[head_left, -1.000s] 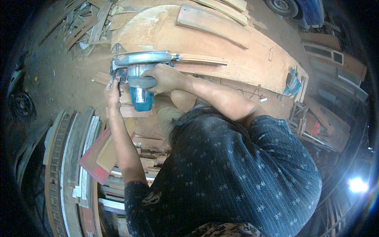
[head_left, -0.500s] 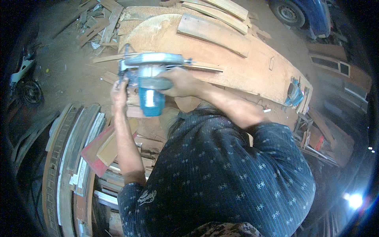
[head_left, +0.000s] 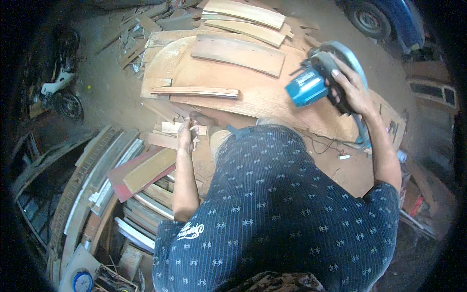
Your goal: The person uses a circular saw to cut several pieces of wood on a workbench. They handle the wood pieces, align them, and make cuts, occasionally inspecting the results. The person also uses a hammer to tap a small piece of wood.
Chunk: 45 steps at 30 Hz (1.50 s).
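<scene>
My right hand [head_left: 354, 92] is wrapped round the handle of a circular saw [head_left: 306, 87] with a teal motor housing. The saw is over the right part of the wooden worktop [head_left: 265, 102], tilted, its round guard on the far side; whether it touches the top I cannot tell. My left hand [head_left: 186, 135] hangs just off the worktop's near left edge, fingers loosely bent and slightly apart, with nothing visible in them. Beyond it, a narrow wooden strip [head_left: 194, 91] lies along that edge. A wider plank [head_left: 238, 54] rests farther back on the worktop.
Several boards [head_left: 243, 13] are stacked at the far edge. On my left stand long timber pieces [head_left: 92, 170] and a red panel [head_left: 119, 182]. A dark cord [head_left: 316, 141] runs near the worktop's front right. A blue vehicle [head_left: 389, 19] and a motorcycle [head_left: 61, 85] are farther off.
My right hand has carried the circular saw from the worktop's left end over to the right. My left hand has come away from the saw and dropped nearer my body.
</scene>
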{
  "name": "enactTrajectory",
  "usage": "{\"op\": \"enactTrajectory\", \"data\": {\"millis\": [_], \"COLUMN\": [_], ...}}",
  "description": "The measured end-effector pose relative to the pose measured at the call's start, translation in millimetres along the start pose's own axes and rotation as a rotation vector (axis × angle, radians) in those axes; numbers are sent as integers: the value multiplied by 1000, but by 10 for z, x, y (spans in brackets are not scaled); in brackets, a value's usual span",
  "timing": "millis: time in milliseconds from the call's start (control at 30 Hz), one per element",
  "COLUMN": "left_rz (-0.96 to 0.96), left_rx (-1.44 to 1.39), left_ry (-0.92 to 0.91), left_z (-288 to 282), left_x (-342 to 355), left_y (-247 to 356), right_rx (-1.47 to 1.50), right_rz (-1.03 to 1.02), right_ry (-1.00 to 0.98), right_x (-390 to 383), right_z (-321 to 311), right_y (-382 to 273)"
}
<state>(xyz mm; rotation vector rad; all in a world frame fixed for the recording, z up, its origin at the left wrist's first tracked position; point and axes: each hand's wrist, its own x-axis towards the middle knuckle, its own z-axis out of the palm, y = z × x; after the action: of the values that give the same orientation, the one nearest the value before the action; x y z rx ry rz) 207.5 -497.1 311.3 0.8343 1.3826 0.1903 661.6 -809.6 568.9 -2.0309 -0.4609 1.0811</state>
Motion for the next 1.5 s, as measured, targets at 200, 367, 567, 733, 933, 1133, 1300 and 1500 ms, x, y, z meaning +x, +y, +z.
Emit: {"op": "enactTrajectory", "data": {"millis": [200,367,567,733,933,1133,1300,1500], "left_rz": [-47,7,-31,-102,12,54,83,-51], "left_rx": [163,373,457,539,587,607,613,-42], "left_ry": [54,54,78,-19,-82,-156,-45,159], "left_z": [560,1007,1385,1452,2080,2285,2379,1618], "left_x": [-233,-332,-499,-311,-332,-240,-213,701], "left_y": [-269,-460,-614,-919,-613,-586,-515,-798], "right_rx": [-808,-1302,-1383,-1180,-438,1212,1448,1268], "right_rz": [-439,-49,-157,-14,-35,356,296,371], "right_ry": [-1,-331,25,-48,193,240,298,243], "right_x": [583,1050,764,527,-48,-109,-10,-149], "right_z": [-804,-686,84,143,-33,21,40,1], "right_y": [1441,3065,4706,4141,3232,3188,3452,3215]}}
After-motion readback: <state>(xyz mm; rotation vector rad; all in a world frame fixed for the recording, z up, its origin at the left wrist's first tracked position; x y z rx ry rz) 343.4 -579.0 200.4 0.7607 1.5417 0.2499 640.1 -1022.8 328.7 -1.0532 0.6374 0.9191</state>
